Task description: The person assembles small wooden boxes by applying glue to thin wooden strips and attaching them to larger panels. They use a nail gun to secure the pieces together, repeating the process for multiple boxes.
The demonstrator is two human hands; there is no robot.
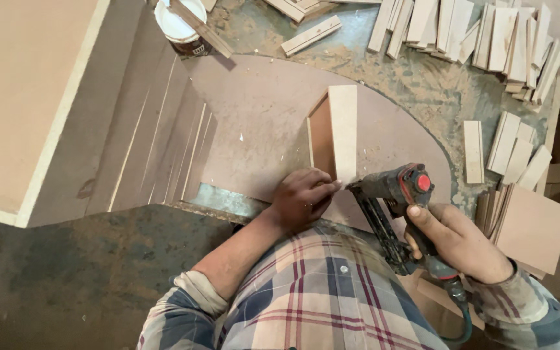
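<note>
Nailer at the upright board

Leftmost, a white plastic bucket [179,23] stands past a curved brown fibreboard panel [260,123]. On that panel a pale rectangular board strip [343,133] stands on edge; the left hand [301,196] pinches its near end, fingers curled. Just beside, the right hand [458,241] grips a dark pneumatic nail gun with a red cap [396,194], nose touching the strip's base. Loose wooden slats [487,39] lie farther right.

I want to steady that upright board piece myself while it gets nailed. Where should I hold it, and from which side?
Probably pinch the upright board at its near end, coming from the left, as the left hand does. It stands on edge on the curved panel, so its flat faces suit fingers; the nail gun in the right hand occupies the right.
</note>
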